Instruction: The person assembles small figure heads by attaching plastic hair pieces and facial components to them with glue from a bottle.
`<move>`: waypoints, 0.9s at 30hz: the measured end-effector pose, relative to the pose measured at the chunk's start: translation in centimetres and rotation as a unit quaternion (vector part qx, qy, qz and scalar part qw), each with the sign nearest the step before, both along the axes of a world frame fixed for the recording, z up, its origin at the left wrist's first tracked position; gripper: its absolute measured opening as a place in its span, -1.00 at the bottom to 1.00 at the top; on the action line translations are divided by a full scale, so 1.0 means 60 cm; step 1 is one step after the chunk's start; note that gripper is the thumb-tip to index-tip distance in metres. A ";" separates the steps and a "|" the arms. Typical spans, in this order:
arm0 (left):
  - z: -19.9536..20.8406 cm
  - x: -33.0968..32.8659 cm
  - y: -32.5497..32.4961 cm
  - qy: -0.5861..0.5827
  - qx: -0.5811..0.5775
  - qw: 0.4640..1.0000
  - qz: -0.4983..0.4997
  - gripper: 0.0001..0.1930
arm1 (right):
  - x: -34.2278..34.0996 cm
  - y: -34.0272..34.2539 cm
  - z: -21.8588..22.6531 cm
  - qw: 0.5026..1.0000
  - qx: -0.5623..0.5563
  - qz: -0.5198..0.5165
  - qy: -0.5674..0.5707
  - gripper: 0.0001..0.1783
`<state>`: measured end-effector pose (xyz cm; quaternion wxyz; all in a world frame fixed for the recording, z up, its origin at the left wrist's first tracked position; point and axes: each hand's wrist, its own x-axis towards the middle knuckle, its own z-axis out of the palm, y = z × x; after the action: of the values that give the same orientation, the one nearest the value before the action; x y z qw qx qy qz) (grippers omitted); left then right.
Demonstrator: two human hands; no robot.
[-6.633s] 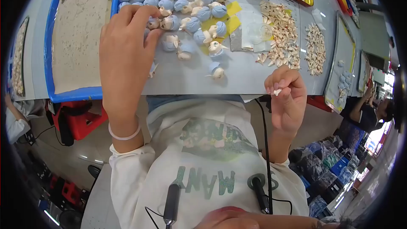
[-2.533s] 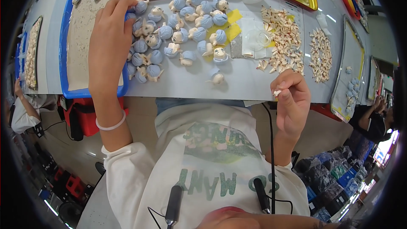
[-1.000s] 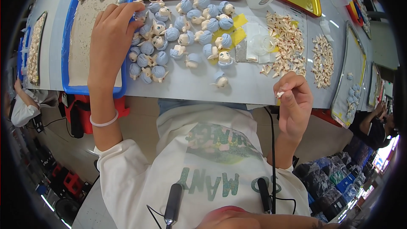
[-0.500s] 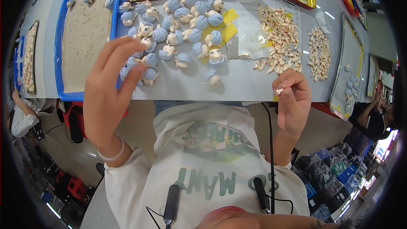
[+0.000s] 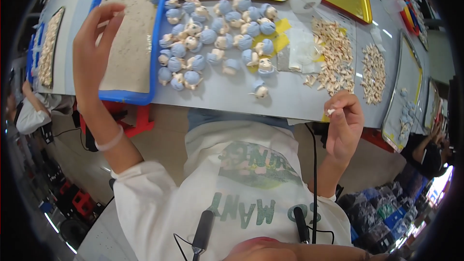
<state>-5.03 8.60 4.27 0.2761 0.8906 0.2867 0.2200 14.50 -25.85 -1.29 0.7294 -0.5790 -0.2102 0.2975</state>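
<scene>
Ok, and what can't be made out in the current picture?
Head view, small white piece: partly covered by the right hand.
Head view, left hand: blurred, so fine detail is lost.
Head view, blue tray: far end cut off by the top edge.
Head view, doll heads: some faces turned away.

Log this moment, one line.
left hand: open, above blue tray | right hand: pinching small white piece | blue-haired doll heads: clustered on table beside tray

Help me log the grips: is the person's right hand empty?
No, the right hand pinches a small whitish piece between its thumb and fingers.
</scene>
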 end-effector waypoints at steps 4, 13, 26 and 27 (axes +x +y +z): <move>-0.032 0.024 0.076 -0.034 0.015 0.995 -0.090 -0.82 | -0.002 0.008 -0.002 1.000 0.013 -0.004 -0.008 -0.85; -0.064 0.036 0.085 0.109 -0.023 0.988 -0.108 -0.76 | -0.006 0.001 0.006 1.000 0.004 -0.013 0.006 -0.84; -0.055 0.031 -0.206 -0.341 -0.572 0.736 -0.123 -0.70 | -0.005 0.034 0.012 0.999 0.003 0.017 -0.028 -0.86; -0.073 0.035 -0.220 -0.393 -0.535 0.729 -0.166 -0.70 | -0.007 0.037 0.013 0.999 0.011 0.027 -0.030 -0.86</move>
<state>-2.95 -4.60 -0.12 0.8269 0.4632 0.0706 0.3111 14.10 -23.65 -0.49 0.7206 -0.5739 -0.2512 0.2971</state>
